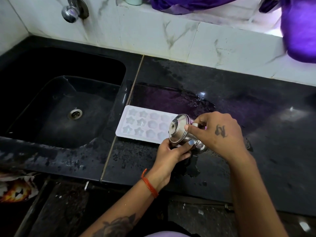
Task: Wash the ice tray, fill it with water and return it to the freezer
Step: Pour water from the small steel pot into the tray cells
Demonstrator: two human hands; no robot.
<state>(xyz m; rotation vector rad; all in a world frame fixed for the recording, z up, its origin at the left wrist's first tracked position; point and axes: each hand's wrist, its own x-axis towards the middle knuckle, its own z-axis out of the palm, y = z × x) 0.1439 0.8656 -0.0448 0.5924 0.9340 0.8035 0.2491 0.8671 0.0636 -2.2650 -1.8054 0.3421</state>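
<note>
A white ice tray [142,124] with star and round moulds lies flat on the wet black counter, just right of the sink. Over its right end a small steel jug [181,132] is tipped on its side, lid facing left. My right hand [220,132] grips the jug by its handle from the right. My left hand [172,151] holds the jug from below, thumb along its body. The tray's right end is hidden behind the jug and hands. Whether water flows out cannot be told.
A black sink [56,100] with a steel drain [74,114] lies to the left. A chrome tap [71,12] juts from the marble wall above it. Purple cloth [297,28] hangs at the upper right. Water puddles on the counter [239,100].
</note>
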